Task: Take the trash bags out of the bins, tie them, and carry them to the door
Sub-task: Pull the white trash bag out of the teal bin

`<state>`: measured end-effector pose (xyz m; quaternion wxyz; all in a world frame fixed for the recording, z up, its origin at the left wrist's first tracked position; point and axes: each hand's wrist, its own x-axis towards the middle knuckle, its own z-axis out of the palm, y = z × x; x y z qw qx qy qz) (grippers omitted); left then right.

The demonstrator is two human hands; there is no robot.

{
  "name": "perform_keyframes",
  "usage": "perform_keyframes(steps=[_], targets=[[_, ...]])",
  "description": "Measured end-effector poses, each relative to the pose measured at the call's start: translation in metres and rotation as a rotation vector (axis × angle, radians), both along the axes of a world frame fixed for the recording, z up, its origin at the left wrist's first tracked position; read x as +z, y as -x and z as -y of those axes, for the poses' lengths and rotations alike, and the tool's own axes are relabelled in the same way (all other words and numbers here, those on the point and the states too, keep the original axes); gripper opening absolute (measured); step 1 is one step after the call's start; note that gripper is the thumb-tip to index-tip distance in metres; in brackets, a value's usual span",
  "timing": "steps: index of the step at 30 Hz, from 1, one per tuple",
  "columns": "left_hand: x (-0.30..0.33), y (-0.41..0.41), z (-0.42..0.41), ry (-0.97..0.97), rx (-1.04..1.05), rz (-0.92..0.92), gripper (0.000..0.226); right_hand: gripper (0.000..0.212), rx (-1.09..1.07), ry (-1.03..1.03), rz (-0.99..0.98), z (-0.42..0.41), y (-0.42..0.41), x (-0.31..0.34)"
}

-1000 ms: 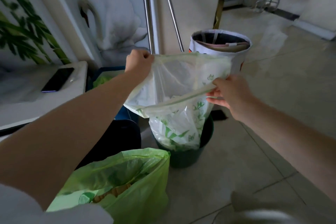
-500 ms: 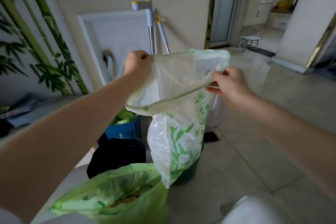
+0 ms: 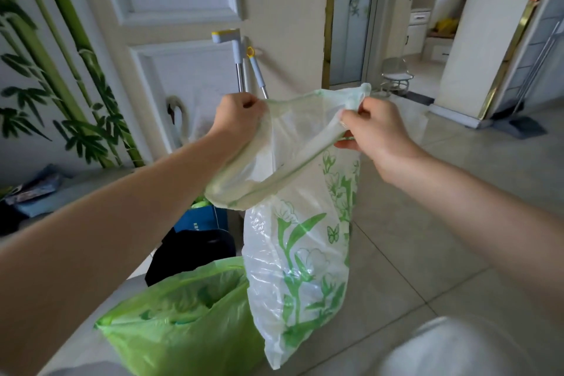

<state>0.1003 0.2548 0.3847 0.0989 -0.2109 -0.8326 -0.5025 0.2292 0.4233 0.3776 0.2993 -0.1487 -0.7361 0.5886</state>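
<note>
Between your two raised hands hangs the printed trash bag [image 3: 299,268], clear of the floor and free of any bin; your left hand [image 3: 236,117] is fisted on one side of its rim and your right hand [image 3: 374,128] pinches the opposite corner, so the mouth is stretched open between them. Tying looks like the step in hand; bring both hands together to gather the rim into one neck, squeeze the air down first, then twist and knot low enough that the thin film does not slip loose; keep the weight hanging straight so the plastic does not tear at your fingers. Below it, the green bag [image 3: 183,320] sits open on the floor just beside the hanging one, untied by the look of it; it likely wants the same treatment. As for writing, the held bag carries only green flowers and a butterfly, no words; the blue box [image 3: 203,221] behind shows small pale characters, too small to read.
</note>
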Motion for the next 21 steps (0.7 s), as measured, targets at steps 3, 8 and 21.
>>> perform_keyframes(steps=[3,8,21], targets=[[-0.021,-0.016,0.001,0.085,-0.032,0.017,0.016,0.008,0.013,-0.039,0.085,0.007,-0.016,-0.015],[-0.098,-0.039,0.012,0.257,-0.040,0.053,0.017,0.015,-0.005,0.035,0.314,0.000,-0.030,-0.084],[-0.274,-0.051,0.077,0.524,-0.032,0.482,0.021,0.009,0.178,0.176,0.964,0.002,-0.044,-0.262]])
